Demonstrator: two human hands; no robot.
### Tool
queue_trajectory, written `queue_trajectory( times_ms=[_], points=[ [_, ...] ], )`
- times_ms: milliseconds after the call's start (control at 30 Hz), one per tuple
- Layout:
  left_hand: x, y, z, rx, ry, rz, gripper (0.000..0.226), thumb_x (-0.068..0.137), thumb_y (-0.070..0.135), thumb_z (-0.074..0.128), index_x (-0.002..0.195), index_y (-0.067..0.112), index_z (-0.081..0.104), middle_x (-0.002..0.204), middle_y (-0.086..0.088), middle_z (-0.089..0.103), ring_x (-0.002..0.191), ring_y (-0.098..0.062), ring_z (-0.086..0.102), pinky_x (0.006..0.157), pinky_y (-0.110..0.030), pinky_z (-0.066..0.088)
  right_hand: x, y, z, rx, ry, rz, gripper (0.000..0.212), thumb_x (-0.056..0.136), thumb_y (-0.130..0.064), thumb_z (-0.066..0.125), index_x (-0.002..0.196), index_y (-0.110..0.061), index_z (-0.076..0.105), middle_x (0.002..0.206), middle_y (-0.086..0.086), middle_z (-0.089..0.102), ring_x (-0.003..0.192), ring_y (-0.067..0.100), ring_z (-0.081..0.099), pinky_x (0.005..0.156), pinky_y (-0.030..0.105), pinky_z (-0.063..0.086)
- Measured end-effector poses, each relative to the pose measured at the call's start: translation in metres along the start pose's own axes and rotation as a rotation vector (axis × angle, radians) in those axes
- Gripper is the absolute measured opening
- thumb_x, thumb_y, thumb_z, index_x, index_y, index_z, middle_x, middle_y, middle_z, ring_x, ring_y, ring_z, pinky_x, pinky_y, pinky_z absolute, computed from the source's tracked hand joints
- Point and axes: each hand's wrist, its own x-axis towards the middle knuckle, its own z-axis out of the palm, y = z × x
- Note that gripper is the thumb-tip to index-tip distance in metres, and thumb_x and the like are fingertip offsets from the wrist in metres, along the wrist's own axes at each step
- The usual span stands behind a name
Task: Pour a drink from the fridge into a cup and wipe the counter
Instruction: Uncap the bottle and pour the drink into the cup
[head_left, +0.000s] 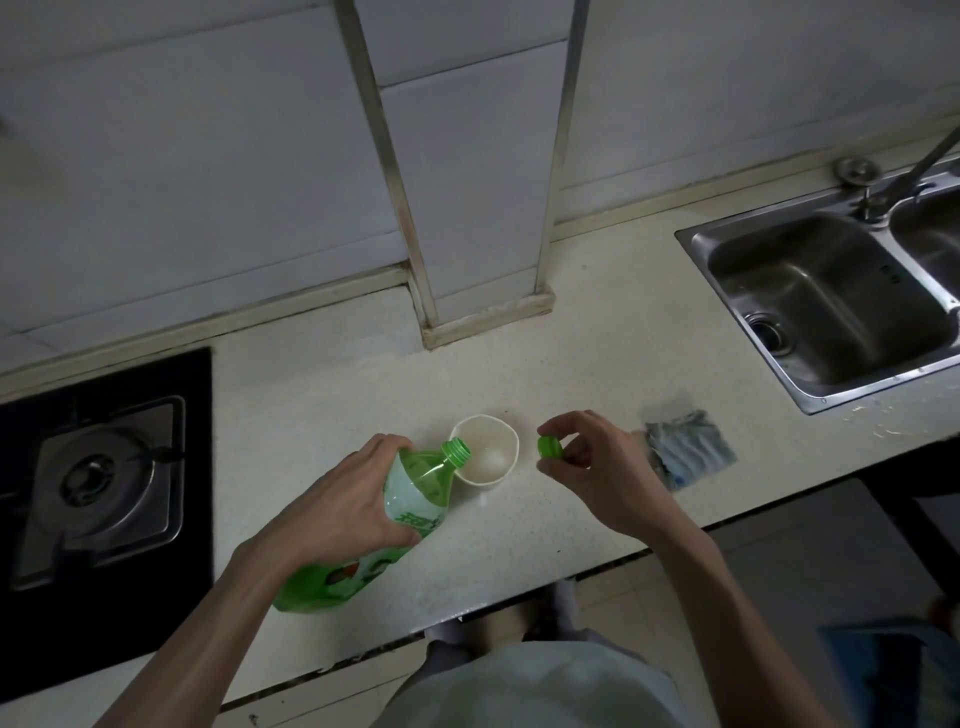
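View from the head camera, looking down on a pale worktop (337, 384). A white cup (488, 431) stands upright near the middle and serves as the reference point.

Left of the cup, the left hand (343, 499) grips a green plastic bottle (415, 493) around its upper body, fingers and thumb curled round it. The bottle is tilted, with its base toward the person. Its uncapped, threaded neck reaches over the cup's left rim. Whether liquid is flowing cannot be told.

Just right of the cup, the right hand (597, 467) hovers above the worktop and pinches the green cap (547, 447) between thumb and fingertips.

Farther right of the cup, beyond the right hand, a crumpled grey-blue cloth (685, 449) lies flat on the worktop.

Well to the right and behind the cup is a steel sink (769, 270) with two basins. Well to the left is a black gas hob (98, 483) with one burner in view.
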Motion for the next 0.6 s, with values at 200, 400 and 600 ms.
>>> queue_trajectory(
  times_ms=[200,400,600],
  points=[
    [-0.0005,0.0043,-0.0020,0.047,-0.019,-0.021,0.069,0.066,0.047,0.078,0.119,0.038,0.035,0.113,0.021,0.039,0.092,-0.001,0.051,0.068,-0.023,0.050,0.0002,0.0006,0.0007,0.007,-0.003,0.017,0.024,0.085,-0.017,0.073,0.106,-0.022,0.064,0.086,-0.016,0.056,0.068,-0.010,0.057,0.060,0.005,0.044],
    [-0.0020,0.0038,-0.0043,0.078,-0.056,-0.040,0.071,0.066,0.047,0.079,0.120,0.036,0.034,0.115,0.018,0.039,0.091,-0.002,0.051,0.067,-0.022,0.050,-0.0001,-0.0002,0.0021,0.000,-0.032,-0.004,0.024,0.086,-0.016,0.072,0.108,-0.018,0.063,0.087,-0.016,0.054,0.069,-0.013,0.057,0.058,0.005,0.043],
    [-0.0041,0.0051,-0.0057,0.102,-0.072,-0.053,0.074,0.066,0.047,0.079,0.122,0.035,0.033,0.116,0.016,0.039,0.091,-0.004,0.052,0.067,-0.025,0.053,-0.0010,0.0014,0.0047,0.007,-0.046,-0.014,0.023,0.086,-0.016,0.072,0.108,-0.019,0.064,0.091,-0.014,0.057,0.068,-0.011,0.058,0.058,0.005,0.044]
  ],
)
